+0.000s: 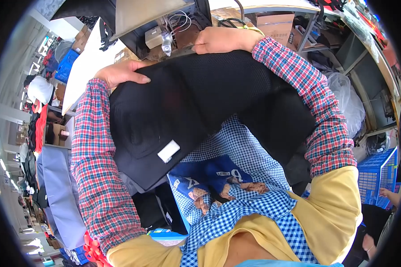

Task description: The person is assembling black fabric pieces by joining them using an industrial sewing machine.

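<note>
Blue-checked apron (254, 204) fills the lower frame, while above it left hand (120, 73) and right hand (218, 40) both pinch a black mesh fabric panel (196, 98) with closed fingers.

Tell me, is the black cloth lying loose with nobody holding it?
No: the left hand and the right hand each grip an edge of the black cloth.

White rectangular label (168, 151) on black fabric; brown carton (276, 26) beyond
</note>
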The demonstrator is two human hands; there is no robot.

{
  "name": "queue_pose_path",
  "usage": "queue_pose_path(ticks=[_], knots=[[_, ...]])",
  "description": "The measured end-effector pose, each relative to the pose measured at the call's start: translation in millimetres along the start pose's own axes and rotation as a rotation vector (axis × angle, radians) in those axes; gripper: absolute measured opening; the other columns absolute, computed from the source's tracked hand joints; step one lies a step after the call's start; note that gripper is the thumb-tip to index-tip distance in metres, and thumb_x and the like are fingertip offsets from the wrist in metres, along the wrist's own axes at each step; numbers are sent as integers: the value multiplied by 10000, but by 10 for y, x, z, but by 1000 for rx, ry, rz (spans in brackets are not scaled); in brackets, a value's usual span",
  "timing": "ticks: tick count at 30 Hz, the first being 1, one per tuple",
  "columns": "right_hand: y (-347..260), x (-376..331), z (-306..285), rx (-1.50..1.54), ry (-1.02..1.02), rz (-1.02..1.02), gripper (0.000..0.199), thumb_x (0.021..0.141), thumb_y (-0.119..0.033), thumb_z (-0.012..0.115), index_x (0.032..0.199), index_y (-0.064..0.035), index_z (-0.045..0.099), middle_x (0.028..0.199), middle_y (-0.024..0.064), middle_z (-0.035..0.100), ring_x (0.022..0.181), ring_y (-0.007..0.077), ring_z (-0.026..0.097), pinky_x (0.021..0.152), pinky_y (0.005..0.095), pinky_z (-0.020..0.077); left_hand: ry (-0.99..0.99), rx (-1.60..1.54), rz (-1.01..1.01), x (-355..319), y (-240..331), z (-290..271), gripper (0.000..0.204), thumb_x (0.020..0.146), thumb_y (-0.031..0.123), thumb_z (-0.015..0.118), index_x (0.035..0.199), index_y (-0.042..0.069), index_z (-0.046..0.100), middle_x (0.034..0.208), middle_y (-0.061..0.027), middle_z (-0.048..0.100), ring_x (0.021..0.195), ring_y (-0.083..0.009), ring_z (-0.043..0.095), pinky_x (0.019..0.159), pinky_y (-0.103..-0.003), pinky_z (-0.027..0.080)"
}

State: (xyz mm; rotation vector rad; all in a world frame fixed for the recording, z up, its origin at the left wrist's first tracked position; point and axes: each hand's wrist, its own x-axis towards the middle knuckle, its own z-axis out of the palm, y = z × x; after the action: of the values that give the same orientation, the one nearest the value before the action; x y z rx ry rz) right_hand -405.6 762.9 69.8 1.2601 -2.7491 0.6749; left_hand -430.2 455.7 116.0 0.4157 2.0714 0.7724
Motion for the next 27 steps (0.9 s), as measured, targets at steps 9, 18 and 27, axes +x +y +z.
queue_pose_path(ticks=[9, 18, 27], knots=[[163, 142, 26, 12, -67, 37, 357, 928, -261, 467, 687, 1, 492, 573, 91, 485, 542, 190, 465, 591, 375, 409, 83, 91, -8, 104, -20, -91, 445, 827, 172, 705, 1212, -19, 588, 1102, -63, 667, 979, -156, 623, 957, -254, 447], [97, 133, -59, 32, -74, 83, 384, 942, -276, 450, 679, 0, 493, 560, 82, 464, 541, 178, 454, 592, 372, 406, 41, 17, -16, 114, -80, -148, 482, 825, 185, 718, 1248, 0, 579, 1144, -73, 662, 1021, -161, 613, 975, -262, 444], [297, 149, -17, 42, -15, 54, 403, 956, -320, 449, 752, -2, 588, 631, 102, 561, 609, 210, 537, 651, 367, 433, 43, 16, 38, 150, -104, -234, 481, 821, 204, 726, 1230, -8, 587, 1106, -63, 670, 1022, -154, 607, 991, -254, 416]])
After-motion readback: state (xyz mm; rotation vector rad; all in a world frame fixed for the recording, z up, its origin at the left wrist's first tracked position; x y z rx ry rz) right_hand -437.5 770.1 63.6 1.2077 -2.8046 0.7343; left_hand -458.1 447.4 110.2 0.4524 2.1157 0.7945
